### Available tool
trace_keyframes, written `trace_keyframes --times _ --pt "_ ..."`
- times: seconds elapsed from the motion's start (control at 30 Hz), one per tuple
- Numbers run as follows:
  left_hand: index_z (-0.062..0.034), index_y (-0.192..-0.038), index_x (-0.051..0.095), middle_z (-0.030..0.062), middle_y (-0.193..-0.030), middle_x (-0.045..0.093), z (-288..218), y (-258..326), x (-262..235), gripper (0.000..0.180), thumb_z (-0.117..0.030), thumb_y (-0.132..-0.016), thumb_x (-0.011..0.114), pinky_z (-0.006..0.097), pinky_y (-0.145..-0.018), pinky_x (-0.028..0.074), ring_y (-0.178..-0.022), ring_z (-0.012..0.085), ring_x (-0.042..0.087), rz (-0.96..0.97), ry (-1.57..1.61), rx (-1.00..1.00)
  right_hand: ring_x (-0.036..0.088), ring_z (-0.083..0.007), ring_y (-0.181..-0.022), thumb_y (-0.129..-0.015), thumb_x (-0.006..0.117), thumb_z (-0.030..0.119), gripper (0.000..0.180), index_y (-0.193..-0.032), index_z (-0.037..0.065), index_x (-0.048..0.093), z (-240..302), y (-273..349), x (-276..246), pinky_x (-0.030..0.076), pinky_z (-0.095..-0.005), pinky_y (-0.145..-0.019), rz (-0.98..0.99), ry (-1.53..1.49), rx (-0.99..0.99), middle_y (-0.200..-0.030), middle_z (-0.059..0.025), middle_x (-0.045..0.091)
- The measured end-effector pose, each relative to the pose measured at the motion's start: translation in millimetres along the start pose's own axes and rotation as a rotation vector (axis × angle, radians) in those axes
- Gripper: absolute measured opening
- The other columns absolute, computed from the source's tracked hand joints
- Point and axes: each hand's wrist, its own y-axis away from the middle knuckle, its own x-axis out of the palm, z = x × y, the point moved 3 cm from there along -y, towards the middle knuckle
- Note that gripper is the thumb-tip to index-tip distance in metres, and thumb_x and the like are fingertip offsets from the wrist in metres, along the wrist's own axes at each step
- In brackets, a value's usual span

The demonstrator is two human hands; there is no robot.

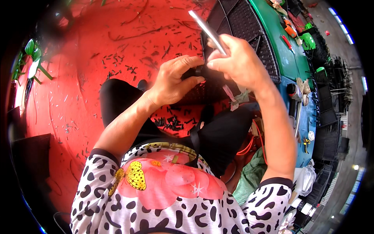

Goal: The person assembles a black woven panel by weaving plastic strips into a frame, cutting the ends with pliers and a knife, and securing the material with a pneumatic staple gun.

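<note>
My right hand [238,62] is closed around a narrow, flat silver metal bar [204,27], which slants up and to the left out of the fist. Just left of it, my left hand [173,80] is bent with thumb and fingers round a dark edge [198,71], seemingly part of the black-brown woven wicker piece [267,58]. The fingers hide most of that spot. The wicker piece stands in front of me, between my knees and a green surface. A pale cloth scrap [238,99] hangs below my right wrist.
Short black offcuts [169,124] litter the red floor [78,109]. To the right run a green tabletop [269,23] and a blue one [307,128]. Red-handled pliers [287,42] and an orange tool [289,29] lie on the green part. Green plastic sheeting [251,171] is beside my right thigh.
</note>
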Motion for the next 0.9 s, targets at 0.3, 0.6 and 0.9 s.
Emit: trace_keyframes --times 0.3,0.6,0.9 --pt "-0.0027 -0.107 0.057 0.0128 -0.088 0.062 -0.8 -2.3 -1.0 0.040 -0.005 -0.071 0.074 0.036 -0.067 0.050 -0.076 0.0299 0.062 0.037 0.038 0.017 0.046 -0.0027 -0.050 -0.074 0.064 0.003 0.034 -0.106 -0.003 0.053 -4.9 -20.3 2.2 0.036 -0.0178 -0.043 0.259 -0.149 0.047 -0.074 -0.0005 0.057" --pt "0.0028 -0.110 0.058 0.0127 -0.088 0.063 0.4 -2.0 -3.3 0.042 -0.001 -0.071 0.073 0.030 -0.064 0.049 -0.072 0.0231 0.062 0.002 0.014 0.089 0.044 -0.0021 -0.061 -0.073 0.061 0.003 0.032 -0.104 -0.001 0.054 -6.7 -39.2 6.7 0.038 -0.0174 -0.054 0.413 -0.014 -0.063 -0.075 0.0047 0.047" --pt "0.0020 -0.109 0.058 0.0112 -0.087 0.064 -0.9 -0.4 1.5 0.042 0.000 -0.070 0.074 0.030 -0.062 0.048 -0.068 0.0218 0.061 0.022 0.055 0.074 0.047 -0.0048 -0.077 -0.071 0.063 -0.002 0.043 -0.112 0.000 0.052 -15.0 -30.7 5.8 0.042 -0.0189 -0.073 0.453 -0.175 -0.118 -0.082 0.0028 0.048"
